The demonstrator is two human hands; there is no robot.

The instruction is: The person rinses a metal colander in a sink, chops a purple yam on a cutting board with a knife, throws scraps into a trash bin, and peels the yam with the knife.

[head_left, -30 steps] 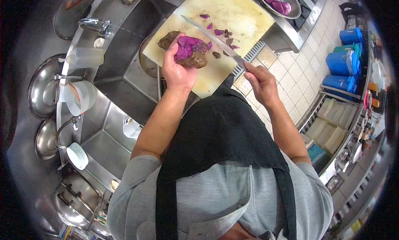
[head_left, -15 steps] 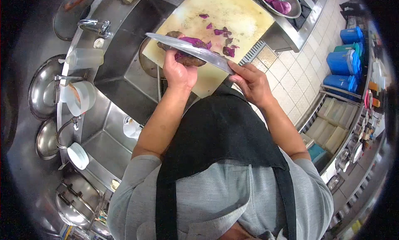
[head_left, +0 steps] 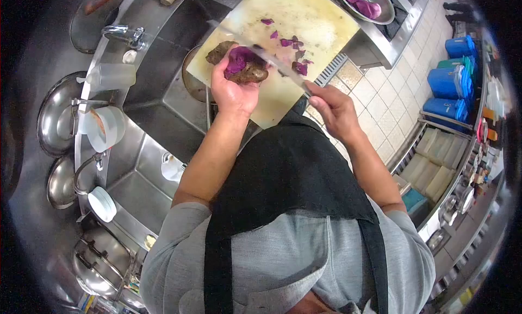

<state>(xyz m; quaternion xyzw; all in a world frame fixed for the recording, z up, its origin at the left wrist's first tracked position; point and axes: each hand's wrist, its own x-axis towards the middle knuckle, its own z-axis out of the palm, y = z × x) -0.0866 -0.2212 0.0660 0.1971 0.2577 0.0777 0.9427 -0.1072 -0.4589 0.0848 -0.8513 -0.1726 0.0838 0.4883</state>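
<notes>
My left hand (head_left: 235,94) is wrapped round a purple yam (head_left: 249,70), whose rough brown skin is partly cut away to bare purple flesh. In my right hand (head_left: 336,108) is a large knife, held by its handle. The knife blade (head_left: 280,63), blurred by motion, slants just beyond the yam, apart from its cut face as far as I can tell. Another brown-skinned yam piece (head_left: 219,52) lies behind my left fingers on the cutting board (head_left: 266,105). Purple peel scraps (head_left: 299,68) are scattered over the board to the right.
A steel sink (head_left: 187,105) adjoins the board on the left, with a faucet (head_left: 125,36) and plastic jugs along its rim. A metal bowl (head_left: 385,12) holding peeled purple pieces stands at top right. Blue bins (head_left: 448,83) line the tiled floor.
The knife has lifted off the yam and swung up and away, uncovering the purple cut face. My left hand keeps its hold, nearly in place.
</notes>
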